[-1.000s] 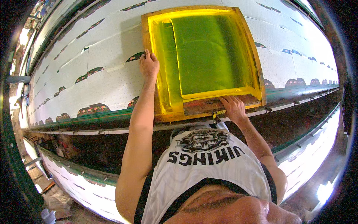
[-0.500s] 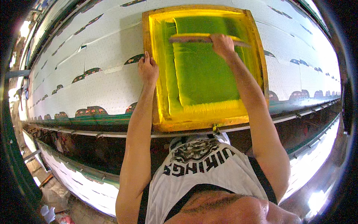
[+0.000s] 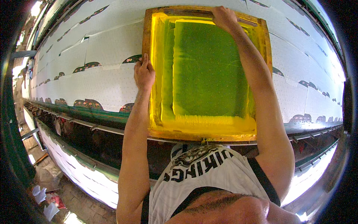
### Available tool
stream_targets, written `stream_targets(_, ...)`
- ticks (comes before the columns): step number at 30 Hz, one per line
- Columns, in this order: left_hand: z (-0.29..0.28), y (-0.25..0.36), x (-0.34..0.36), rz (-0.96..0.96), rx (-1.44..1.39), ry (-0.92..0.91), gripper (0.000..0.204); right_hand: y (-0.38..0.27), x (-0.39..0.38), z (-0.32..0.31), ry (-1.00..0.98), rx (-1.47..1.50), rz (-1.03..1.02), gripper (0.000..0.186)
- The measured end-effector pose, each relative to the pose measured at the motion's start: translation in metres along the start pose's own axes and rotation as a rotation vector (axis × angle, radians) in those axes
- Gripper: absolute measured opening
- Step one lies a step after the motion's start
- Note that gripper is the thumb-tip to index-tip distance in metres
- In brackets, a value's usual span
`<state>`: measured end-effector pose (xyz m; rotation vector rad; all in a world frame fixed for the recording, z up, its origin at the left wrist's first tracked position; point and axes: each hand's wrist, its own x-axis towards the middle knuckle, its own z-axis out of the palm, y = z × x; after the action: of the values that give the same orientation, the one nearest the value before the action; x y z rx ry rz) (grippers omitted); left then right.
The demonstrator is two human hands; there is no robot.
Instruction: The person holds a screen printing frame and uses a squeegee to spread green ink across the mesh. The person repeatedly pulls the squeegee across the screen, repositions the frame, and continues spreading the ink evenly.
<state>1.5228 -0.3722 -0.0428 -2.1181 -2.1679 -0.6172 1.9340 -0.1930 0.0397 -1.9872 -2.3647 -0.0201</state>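
Left hand (image 3: 144,72) is laid against the screen frame (image 3: 147,37); whether it is gripped cannot be told. Along the far rail, the squeegee (image 3: 191,12), long axis left to right, is grasped by the right hand (image 3: 225,18), having been moved farther away.

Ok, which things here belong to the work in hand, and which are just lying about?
In use: wooden frame, left hand at its left edge; yellow paste inside it; brown bar in the right hand; white sheeting underneath.
Lying about: white scraps and reddish scrap on the floor.
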Motion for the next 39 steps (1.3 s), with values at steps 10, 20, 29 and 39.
stream_targets(10, 0.005, -0.007, 0.001, 0.056, -0.076, 0.061, 0.042, -0.042, 0.005, 0.009, -0.255, -0.014, -0.235, 0.029)
stream_targets(20, 0.019, -0.035, 0.006, 0.107, -0.261, 0.019, 0.044, -0.136, -0.233, 0.008, -0.476, 0.067, -0.12, 0.031)
stream_targets(29, 0.013, -0.026, 0.005, 0.06, -0.106, -0.094, 0.056, -0.211, -0.453, 0.005, -0.149, 0.181, 0.017, 0.015)
stream_targets(39, 0.026, -0.021, 0.009, 0.127, -0.025, -0.021, 0.058, -0.19, -0.444, -0.017, -0.347, 0.17, 0.064, 0.038)
